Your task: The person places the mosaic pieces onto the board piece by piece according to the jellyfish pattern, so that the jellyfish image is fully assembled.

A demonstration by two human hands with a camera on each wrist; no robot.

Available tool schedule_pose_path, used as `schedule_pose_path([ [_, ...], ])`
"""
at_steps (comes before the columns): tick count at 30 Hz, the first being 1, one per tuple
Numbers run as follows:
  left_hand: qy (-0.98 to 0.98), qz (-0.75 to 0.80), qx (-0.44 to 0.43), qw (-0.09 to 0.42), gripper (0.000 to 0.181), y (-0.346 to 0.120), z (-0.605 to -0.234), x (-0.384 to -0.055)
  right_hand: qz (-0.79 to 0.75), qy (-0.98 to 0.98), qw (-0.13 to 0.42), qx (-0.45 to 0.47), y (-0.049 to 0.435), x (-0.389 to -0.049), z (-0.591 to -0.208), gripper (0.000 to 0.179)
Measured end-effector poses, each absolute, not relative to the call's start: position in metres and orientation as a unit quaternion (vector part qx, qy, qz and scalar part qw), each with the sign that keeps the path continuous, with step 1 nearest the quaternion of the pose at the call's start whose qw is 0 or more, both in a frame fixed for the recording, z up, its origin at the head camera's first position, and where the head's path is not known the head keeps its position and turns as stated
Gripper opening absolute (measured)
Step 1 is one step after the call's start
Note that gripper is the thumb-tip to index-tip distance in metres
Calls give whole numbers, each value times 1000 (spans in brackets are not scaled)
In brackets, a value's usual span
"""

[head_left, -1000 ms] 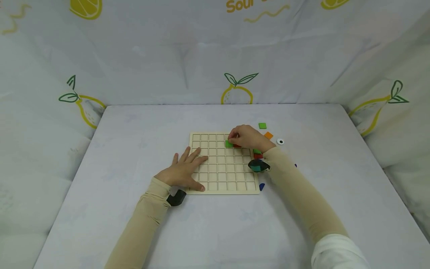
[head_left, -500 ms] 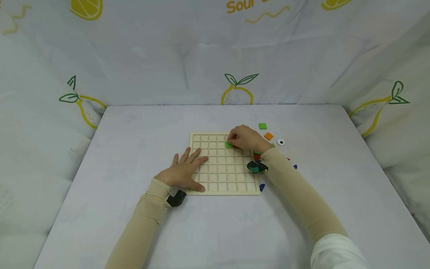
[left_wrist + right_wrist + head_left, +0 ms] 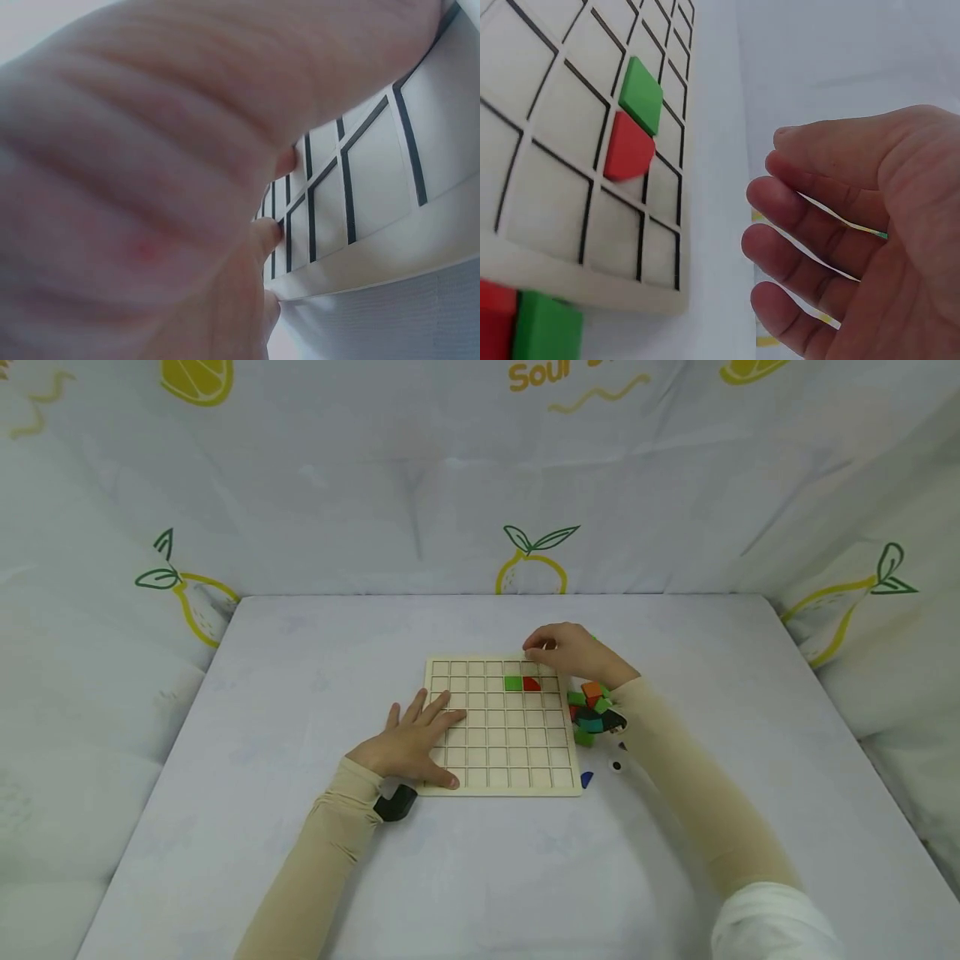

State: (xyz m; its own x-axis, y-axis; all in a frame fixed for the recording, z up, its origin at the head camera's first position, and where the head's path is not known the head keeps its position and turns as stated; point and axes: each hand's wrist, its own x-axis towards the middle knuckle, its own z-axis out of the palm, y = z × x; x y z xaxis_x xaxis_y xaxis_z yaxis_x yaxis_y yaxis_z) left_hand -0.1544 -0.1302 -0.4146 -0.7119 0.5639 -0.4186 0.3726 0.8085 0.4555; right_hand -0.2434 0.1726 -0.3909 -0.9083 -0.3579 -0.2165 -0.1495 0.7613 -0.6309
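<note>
My left hand (image 3: 407,742) rests with spread fingers on the left side of a pale wooden grid board (image 3: 498,735). In the left wrist view, its palm (image 3: 150,187) fills much of the picture beside the board's edge. Two tiles sit side by side in the second row from the far edge: a green square (image 3: 513,683) and a red piece with one rounded side (image 3: 532,683). My right hand (image 3: 577,653) hovers at the far right corner. The right wrist view shows its loosely bent fingers (image 3: 780,255) with nothing between them, apart from the board.
Beside the board's right edge lies a pile of loose green, red and orange pieces (image 3: 592,690), partly covered by the right wrist's black camera (image 3: 613,721). Nearer the front are a white disc with a black dot (image 3: 616,767) and a blue half-round piece (image 3: 587,780).
My right hand has left the green and red tiles and moved away and to the right. Both tiles now show fully, as does more of the pile. My left hand has stayed put.
</note>
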Motion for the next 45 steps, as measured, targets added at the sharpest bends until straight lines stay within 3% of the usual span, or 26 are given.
schedule_pose_path([
  [8,910,173,254,279,103,-130,-414,-154,-292,940,137,-111,207,-251,-379,37],
  [19,908,176,250,285,103,-130,-415,-154,-274,947,157,-50,239,-260,-391,48],
  [27,908,179,247,287,103,-130,-414,-153,-219,958,178,-52,245,-265,-406,52],
  [45,908,176,254,284,104,-130,-415,-154,-145,980,131,-39,239,-261,-419,43],
])
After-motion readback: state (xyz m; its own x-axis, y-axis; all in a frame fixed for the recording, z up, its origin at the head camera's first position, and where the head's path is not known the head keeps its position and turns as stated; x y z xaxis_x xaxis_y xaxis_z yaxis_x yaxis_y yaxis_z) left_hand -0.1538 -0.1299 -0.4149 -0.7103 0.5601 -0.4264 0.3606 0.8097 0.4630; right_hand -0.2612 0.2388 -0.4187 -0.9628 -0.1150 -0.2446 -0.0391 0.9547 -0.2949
